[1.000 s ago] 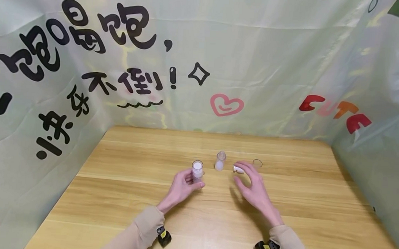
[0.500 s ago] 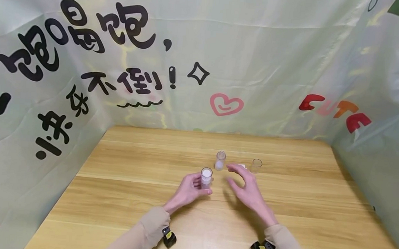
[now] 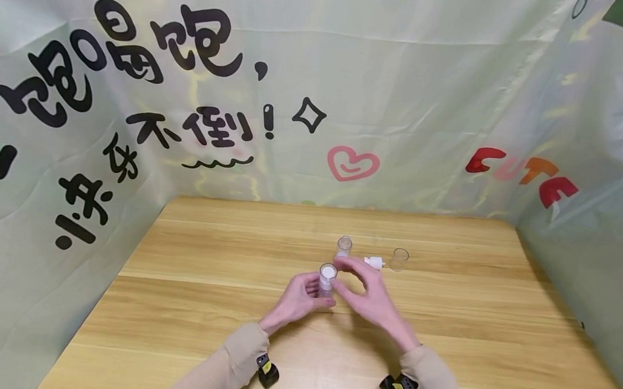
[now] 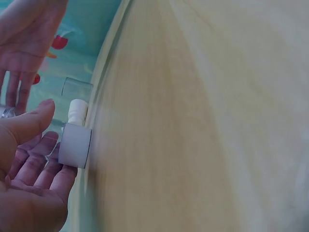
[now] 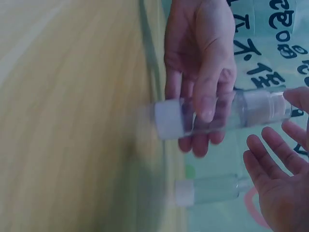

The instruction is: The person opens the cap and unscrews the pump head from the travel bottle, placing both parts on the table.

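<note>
My left hand holds an upright clear bottle with a white base. In the right wrist view, its thumb lies across the bottle's body with the fingers behind. A clear cap covers the white pump top of this bottle. My right hand is at the cap, thumb and forefinger apart on its near side; whether they touch it I cannot tell. A second clear bottle, without a pump, stands behind. To its right lie a loose white pump head and a clear cap.
The wooden table is ringed at the back and sides by a pale printed cloth. A small black wrist camera is strapped at the left sleeve, another camera at the right.
My left hand has carried the bottle rightward and slightly nearer. My right hand has come left from beside the loose pump head to the bottle's cap, uncovering that pump head.
</note>
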### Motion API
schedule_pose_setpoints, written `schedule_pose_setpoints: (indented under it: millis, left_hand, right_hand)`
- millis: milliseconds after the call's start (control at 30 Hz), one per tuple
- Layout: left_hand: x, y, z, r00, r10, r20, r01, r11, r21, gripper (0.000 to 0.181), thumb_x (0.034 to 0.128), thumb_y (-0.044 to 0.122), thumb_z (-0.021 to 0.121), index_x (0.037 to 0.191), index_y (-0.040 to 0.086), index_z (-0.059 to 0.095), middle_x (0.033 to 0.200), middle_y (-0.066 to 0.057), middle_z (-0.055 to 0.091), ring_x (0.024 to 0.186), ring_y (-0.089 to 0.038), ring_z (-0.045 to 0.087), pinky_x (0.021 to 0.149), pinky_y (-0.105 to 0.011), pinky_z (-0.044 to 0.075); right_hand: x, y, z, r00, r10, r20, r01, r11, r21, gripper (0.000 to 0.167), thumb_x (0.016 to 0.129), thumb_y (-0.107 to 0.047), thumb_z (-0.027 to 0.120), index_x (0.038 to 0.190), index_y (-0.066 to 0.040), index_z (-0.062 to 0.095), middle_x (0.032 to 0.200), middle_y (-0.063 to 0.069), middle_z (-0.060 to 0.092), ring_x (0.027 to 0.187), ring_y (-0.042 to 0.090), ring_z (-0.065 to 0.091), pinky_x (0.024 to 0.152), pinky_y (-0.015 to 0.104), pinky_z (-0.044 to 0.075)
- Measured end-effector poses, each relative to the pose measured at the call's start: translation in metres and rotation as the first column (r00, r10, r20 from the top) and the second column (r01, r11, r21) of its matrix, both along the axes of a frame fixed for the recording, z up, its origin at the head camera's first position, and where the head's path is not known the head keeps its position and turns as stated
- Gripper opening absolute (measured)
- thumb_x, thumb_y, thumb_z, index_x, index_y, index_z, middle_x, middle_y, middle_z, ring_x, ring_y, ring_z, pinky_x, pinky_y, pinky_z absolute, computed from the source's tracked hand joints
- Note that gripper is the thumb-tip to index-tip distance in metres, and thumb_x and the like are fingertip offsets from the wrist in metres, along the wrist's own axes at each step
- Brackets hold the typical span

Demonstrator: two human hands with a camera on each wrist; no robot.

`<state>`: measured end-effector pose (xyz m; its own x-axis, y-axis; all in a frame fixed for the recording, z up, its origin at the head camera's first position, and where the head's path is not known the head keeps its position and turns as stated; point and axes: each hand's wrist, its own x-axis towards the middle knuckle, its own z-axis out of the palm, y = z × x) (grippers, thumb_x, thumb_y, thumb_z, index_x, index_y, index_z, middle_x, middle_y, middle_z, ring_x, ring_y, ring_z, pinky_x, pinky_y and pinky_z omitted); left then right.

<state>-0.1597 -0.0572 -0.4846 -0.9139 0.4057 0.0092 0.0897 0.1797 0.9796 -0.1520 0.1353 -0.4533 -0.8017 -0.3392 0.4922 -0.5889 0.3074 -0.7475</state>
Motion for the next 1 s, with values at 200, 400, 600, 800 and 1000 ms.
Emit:
schedule_pose_setpoints:
  millis: [200, 400, 600, 800, 1000]
  left_hand:
    - [0.0, -0.002, -0.003, 1.0, -0.005, 0.003, 0.005, 1.0, 0.01, 0.049, 0.0812, 0.004, 0.081, 0.127, -0.002, 0.063, 0.127, -0.023, 0.068, 0.119, -0.037, 0.067, 0.105, -0.037, 0.055]
    - [-0.001, -0.002, -0.005, 1.0, -0.017, 0.01, 0.017, 1.0, 0.024, 0.047, 0.0807, 0.001, 0.08, 0.124, -0.004, 0.064, 0.125, -0.024, 0.069, 0.117, -0.036, 0.068, 0.099, -0.026, 0.057]
    - [-0.001, -0.003, -0.006, 0.999, -0.041, 0.007, 0.041, 0.998, 0.038, 0.047, 0.0824, 0.003, 0.079, 0.125, -0.004, 0.063, 0.124, -0.025, 0.069, 0.113, -0.034, 0.071, 0.093, -0.021, 0.059]
    - [-0.001, -0.003, -0.007, 0.998, -0.058, -0.005, 0.059, 0.997, 0.048, 0.046, 0.0838, 0.004, 0.078, 0.127, -0.004, 0.063, 0.127, -0.025, 0.068, 0.115, -0.034, 0.069, 0.095, -0.023, 0.058]
    - [-0.001, -0.004, -0.007, 0.997, -0.079, -0.013, 0.08, 0.995, 0.056, 0.048, 0.0851, 0.003, 0.077, 0.13, -0.005, 0.061, 0.131, -0.025, 0.065, 0.12, -0.037, 0.066, 0.1, -0.028, 0.057]
  right_hand:
    - [0.001, -0.012, 0.01, 1.0, 0.008, 0.005, -0.009, 0.999, 0.047, 0.049, 0.086, -0.012, 0.079, 0.132, -0.007, 0.062, 0.122, 0.01, 0.069, 0.111, 0.023, 0.066, 0.102, 0.036, 0.056]
    - [-0.001, -0.018, 0.01, 1.0, -0.022, -0.022, 0.024, 0.995, 0.097, 0.052, 0.079, -0.012, 0.085, 0.125, -0.006, 0.064, 0.116, 0.008, 0.069, 0.102, 0.021, 0.068, 0.092, 0.035, 0.06]
    - [-0.002, -0.02, 0.011, 0.998, -0.051, -0.033, 0.054, 0.993, 0.107, 0.046, 0.076, -0.01, 0.086, 0.116, -0.004, 0.065, 0.109, 0.007, 0.07, 0.095, 0.019, 0.068, 0.086, 0.036, 0.061]
    - [-0.003, -0.02, 0.011, 0.995, -0.053, -0.084, 0.061, 0.993, 0.098, 0.041, 0.074, -0.008, 0.087, 0.11, -0.005, 0.066, 0.103, 0.006, 0.071, 0.091, 0.018, 0.069, 0.082, 0.033, 0.063]
    - [-0.003, -0.019, 0.011, 0.99, -0.052, -0.13, 0.063, 0.995, 0.082, 0.039, 0.073, -0.007, 0.088, 0.107, -0.003, 0.068, 0.098, 0.006, 0.071, 0.087, 0.018, 0.069, 0.078, 0.033, 0.063]
